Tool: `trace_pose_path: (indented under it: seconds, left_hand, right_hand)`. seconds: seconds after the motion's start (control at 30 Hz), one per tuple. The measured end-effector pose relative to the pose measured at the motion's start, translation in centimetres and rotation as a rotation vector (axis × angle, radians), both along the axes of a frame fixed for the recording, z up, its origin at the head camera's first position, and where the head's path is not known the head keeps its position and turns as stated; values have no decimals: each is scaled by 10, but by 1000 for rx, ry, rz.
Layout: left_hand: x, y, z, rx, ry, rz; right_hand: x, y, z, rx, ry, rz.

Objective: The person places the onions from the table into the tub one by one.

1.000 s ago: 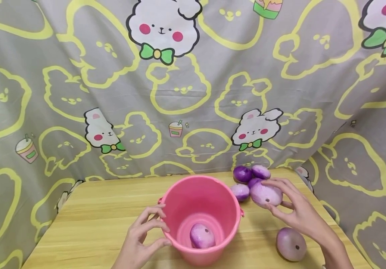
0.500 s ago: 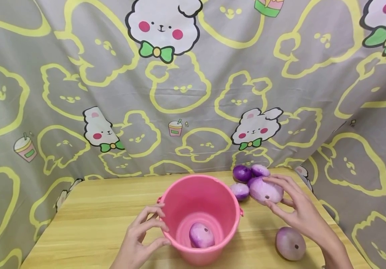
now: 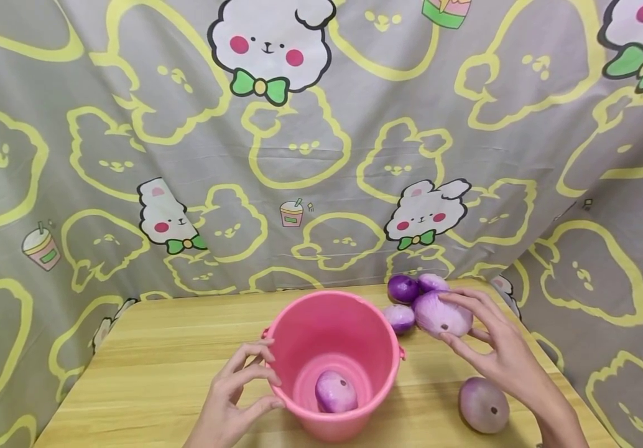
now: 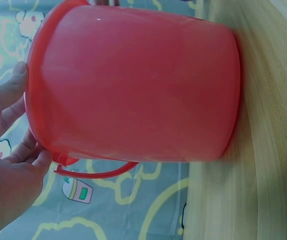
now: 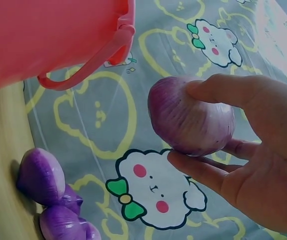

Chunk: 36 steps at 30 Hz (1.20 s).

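A pink bucket (image 3: 333, 361) stands upright on the wooden table, with one purple onion (image 3: 336, 392) lying on its bottom. My left hand (image 3: 237, 392) holds the bucket's left rim with bent fingers and thumb. The left wrist view shows those fingertips against the rim. To the right of the bucket, my right hand (image 3: 495, 348) grips a pale purple onion (image 5: 188, 117) between thumb and fingers. This onion is in the air, clear of the bucket. Below that hand, another onion (image 3: 484, 406) lies on the table.
Several purple onions, including a dark one (image 3: 403, 289) and a paler one (image 3: 399, 318), sit together at the back right of the table (image 3: 187, 348). A patterned grey curtain (image 3: 310, 186) hangs behind. The bucket's handle (image 4: 98, 172) hangs at its side.
The onion in my right hand has risen very slightly and covers more of the onions behind it. My left hand and the bucket stay put.
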State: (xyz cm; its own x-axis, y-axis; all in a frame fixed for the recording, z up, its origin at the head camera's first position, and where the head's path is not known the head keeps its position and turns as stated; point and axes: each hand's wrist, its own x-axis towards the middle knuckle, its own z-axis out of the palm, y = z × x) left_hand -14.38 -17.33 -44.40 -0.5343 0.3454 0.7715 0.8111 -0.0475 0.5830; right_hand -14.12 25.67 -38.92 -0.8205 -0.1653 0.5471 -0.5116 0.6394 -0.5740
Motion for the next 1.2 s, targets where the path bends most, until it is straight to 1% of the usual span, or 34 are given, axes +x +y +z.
trace_pose_path:
  seconds: [0.2,0.4,0.53,0.77,0.9,1.0,1.13,1.2]
  left_hand:
    - [-1,0,0,-2,23,-4]
    - [-1,-1,0,4,26,-7]
    - [-3,0,1,11,41,-20]
    - [-3,1,-1,14,58,-24]
    - [-5,0,-3,25,85,-37]
    - [-6,0,-3,28,97,-44]
    - [-6,0,-4,27,94,-46]
    - [-7,1,-4,29,95,-48]
  right_hand:
    - [2,-3,3,1,56,19]
    - [3,-8,7,-11,58,16]
    - [5,-9,9,-15,66,10]
    - [9,-13,12,-41,112,22]
    - [11,-16,14,-58,129,31]
    - [11,-18,15,-73,165,51]
    - [11,-20,15,-93,221,88]
    - [11,-21,15,-104,234,102]
